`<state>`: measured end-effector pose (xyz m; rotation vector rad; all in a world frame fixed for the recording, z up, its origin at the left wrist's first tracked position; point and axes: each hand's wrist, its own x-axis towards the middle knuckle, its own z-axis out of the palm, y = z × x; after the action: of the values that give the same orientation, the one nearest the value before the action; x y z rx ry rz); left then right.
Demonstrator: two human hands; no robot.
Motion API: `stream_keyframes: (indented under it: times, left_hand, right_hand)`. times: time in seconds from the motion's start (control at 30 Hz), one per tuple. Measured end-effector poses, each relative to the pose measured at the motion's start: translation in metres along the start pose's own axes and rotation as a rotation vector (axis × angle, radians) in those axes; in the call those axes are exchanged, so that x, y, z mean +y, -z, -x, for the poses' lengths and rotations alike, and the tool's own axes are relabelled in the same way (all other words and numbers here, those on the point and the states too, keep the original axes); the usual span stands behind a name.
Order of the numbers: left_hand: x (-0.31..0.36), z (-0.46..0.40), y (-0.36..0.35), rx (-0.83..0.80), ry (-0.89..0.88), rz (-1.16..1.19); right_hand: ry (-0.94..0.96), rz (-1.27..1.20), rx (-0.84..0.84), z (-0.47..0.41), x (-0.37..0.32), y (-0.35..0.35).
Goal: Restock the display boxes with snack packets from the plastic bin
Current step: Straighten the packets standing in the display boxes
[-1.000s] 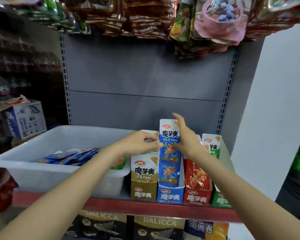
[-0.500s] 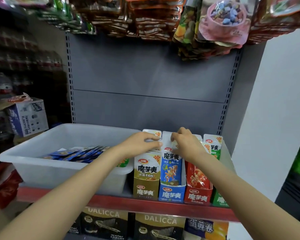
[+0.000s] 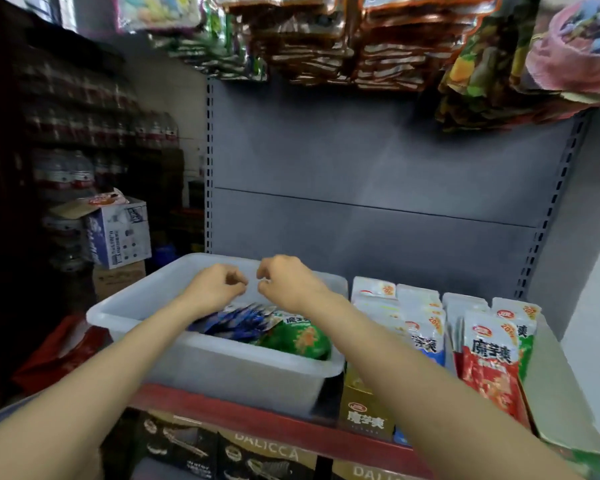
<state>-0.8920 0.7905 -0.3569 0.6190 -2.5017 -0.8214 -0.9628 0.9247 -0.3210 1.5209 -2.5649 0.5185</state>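
A white plastic bin (image 3: pixel 222 368) stands on the shelf at the left. Blue snack packets (image 3: pixel 238 322) and a green packet (image 3: pixel 297 341) lie in it. Both hands hover above the bin, side by side. My left hand (image 3: pixel 213 289) and my right hand (image 3: pixel 286 284) have loosely curled fingers and hold nothing. Right of the bin stands a row of display boxes: a gold one (image 3: pixel 366 410), then one with blue packets (image 3: pixel 425 337), then red packets (image 3: pixel 490 368), and green packets (image 3: pixel 523 337) at the far right.
The shelf has a red front edge (image 3: pixel 243 415) and a grey back panel (image 3: pixel 378 168). Snack bags (image 3: pixel 378 39) hang from above. A cardboard carton (image 3: pixel 118 233) and stacked bottles stand at the left. DALICCA boxes (image 3: pixel 264 455) sit on the shelf below.
Both hands pushed a blue packet down into its display box, let go, and moved left over the bin. The view has swung left with them.
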Motion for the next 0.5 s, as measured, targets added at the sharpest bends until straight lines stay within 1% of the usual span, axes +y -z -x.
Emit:
stream_keyframes:
  times: [0.07,0.2,0.27,0.3,0.4,0.5]
  left_hand:
    - [-0.023,-0.011,0.007,-0.063,0.083,-0.117]
    - [-0.043,-0.018,0.014,-0.39,0.219,-0.434]
    - [-0.047,-0.02,0.016,-0.451,0.233,-0.541]
    - [-0.048,-0.021,0.017,-0.454,0.234,-0.574]
    - [-0.049,-0.02,0.02,-0.394,0.182,-0.593]
    - [-0.039,-0.013,0.021,-0.314,0.096,-0.646]
  right_hand:
    - [-0.041,-0.049,-0.141,-0.025,-0.005,-0.026]
    - [-0.048,-0.068,-0.441,-0.054,-0.004,-0.066]
    - [-0.029,-0.036,-0.529,-0.06,-0.003,-0.073]
    - [-0.022,-0.019,-0.541,-0.063,-0.003,-0.074]
    - [-0.022,-0.03,-0.527,-0.063,-0.005,-0.071]
    - [-0.063,-0.084,-0.503,-0.061,-0.003,-0.071]
